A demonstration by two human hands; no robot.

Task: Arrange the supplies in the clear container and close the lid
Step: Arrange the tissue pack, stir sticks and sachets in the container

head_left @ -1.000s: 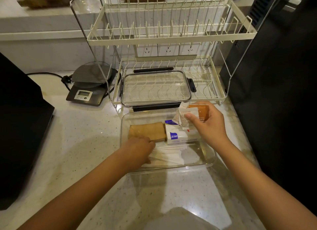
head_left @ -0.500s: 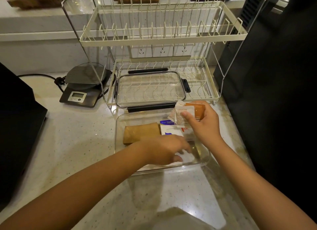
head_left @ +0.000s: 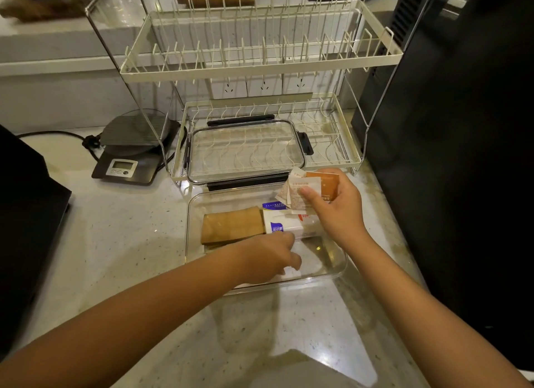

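Note:
A clear container point(head_left: 339, 267) sits on the counter in front of me. Inside lie a brown folded napkin stack point(head_left: 232, 224) at the left, a white tissue pack point(head_left: 284, 224) with a blue label beside it, and white napkins point(head_left: 290, 272) near the front, mostly hidden. My left hand point(head_left: 270, 257) reaches into the container's front, fingers curled down on the white napkins. My right hand point(head_left: 336, 207) hovers over the back right corner, gripping a bunch of sachets point(head_left: 309, 191), white and orange. The clear lid point(head_left: 245, 152) with black clasps rests on the rack's lower shelf.
A cream two-tier dish rack point(head_left: 260, 66) stands behind the container. A grey kitchen scale point(head_left: 131, 156) with a cable sits at the left. Dark appliances flank the counter, a tall one on the right point(head_left: 462, 127) and another on the left point(head_left: 26, 214).
My left hand slid from the container's left side toward the front middle, over the white napkins. My right hand kept hold of the sachets with little movement.

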